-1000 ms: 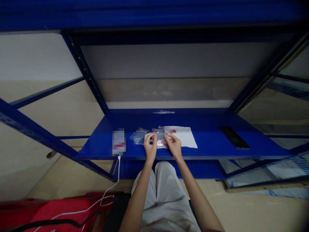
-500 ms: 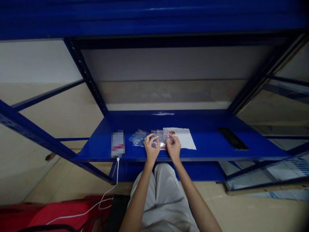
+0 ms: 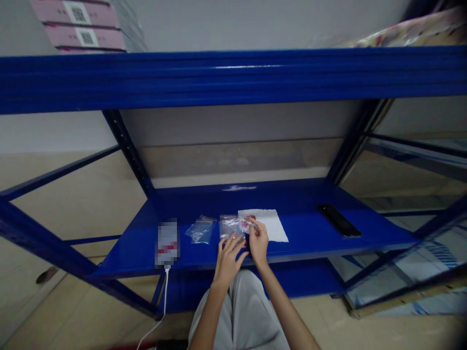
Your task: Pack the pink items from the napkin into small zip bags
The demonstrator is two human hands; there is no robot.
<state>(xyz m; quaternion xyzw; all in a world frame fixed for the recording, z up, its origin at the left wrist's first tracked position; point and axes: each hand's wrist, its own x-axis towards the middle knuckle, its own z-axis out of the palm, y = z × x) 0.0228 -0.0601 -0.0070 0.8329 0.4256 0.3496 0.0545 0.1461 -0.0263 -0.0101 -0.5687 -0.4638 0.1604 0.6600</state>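
On a blue metal shelf (image 3: 302, 238) lie small clear plastic bags. My left hand (image 3: 228, 257) rests with fingers spread and stretched over one clear bag (image 3: 229, 225) near the shelf's front edge. My right hand (image 3: 257, 240) is closed in a pinch on a small bag with red contents (image 3: 248, 222), at the near corner of a white sheet of paper (image 3: 268, 224). A second clear bag (image 3: 200, 231) lies apart to the left.
A phone (image 3: 167, 243) on a white cable (image 3: 155, 325) lies at the shelf's left front. A black flat device (image 3: 338, 220) sits at the right. Pink boxes (image 3: 82, 24) stand on the upper shelf (image 3: 233, 78). My grey-trousered lap is below.
The view has tilted up, showing the upper shelf and boxes. My left hand let go of the bag and spread flat; my right hand still pinches the small bag.
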